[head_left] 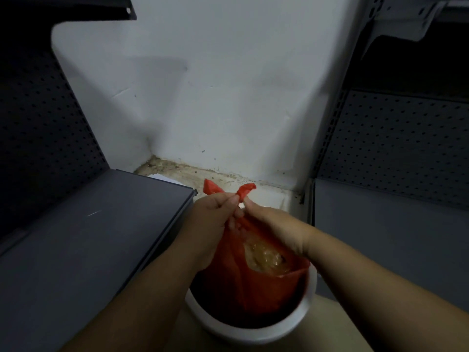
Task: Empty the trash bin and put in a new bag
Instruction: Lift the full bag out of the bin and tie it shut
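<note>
Fingers [229,201] of both hands pinch the two twisted ears of the red plastic trash bag [253,283] above the round white bin [253,329], seemingly mid-knot; next, cinch it and lift the bag clear.

bag [253,283] in bin [253,331] | shelf [88,237] left | wall [215,97] behind

Floor [337,323]: pale, beige near the viewer, grimy and stained along the foot of the white wall. Bearing: one round white trash bin [253,329], standing upright between two dark grey shelf units, lined with a red bag.
</note>
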`<control>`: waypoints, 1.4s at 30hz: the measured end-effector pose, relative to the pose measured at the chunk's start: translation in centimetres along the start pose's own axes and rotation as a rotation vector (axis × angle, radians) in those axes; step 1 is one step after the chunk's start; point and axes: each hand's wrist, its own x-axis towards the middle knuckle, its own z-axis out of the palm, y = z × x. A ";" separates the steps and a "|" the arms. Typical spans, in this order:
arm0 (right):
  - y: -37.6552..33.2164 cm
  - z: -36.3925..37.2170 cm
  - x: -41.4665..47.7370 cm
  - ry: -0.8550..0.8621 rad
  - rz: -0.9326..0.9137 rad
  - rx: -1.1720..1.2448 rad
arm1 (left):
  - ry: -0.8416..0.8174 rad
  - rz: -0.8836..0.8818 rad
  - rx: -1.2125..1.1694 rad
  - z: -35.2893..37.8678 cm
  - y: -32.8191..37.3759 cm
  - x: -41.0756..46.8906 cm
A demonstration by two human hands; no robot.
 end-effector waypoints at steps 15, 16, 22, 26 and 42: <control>0.0 -2.1 -1.3 0.256 -0.275 -0.708 | -0.347 -0.127 0.655 -0.9 2.5 -0.4; 0.5 -2.0 -1.3 0.280 -0.349 -0.802 | -0.368 -0.195 0.528 -1.0 2.5 -0.4; 1.7 -1.8 -1.2 0.427 -0.912 -1.213 | -0.300 -0.304 0.071 -1.1 1.5 -0.1; 1.3 -1.3 -0.4 0.501 -1.004 -1.048 | -0.232 -0.192 0.102 -1.2 1.0 -0.2; 2.9 -6.2 -1.9 0.652 -0.018 -0.500 | 0.238 0.227 0.910 -6.8 -2.9 -1.0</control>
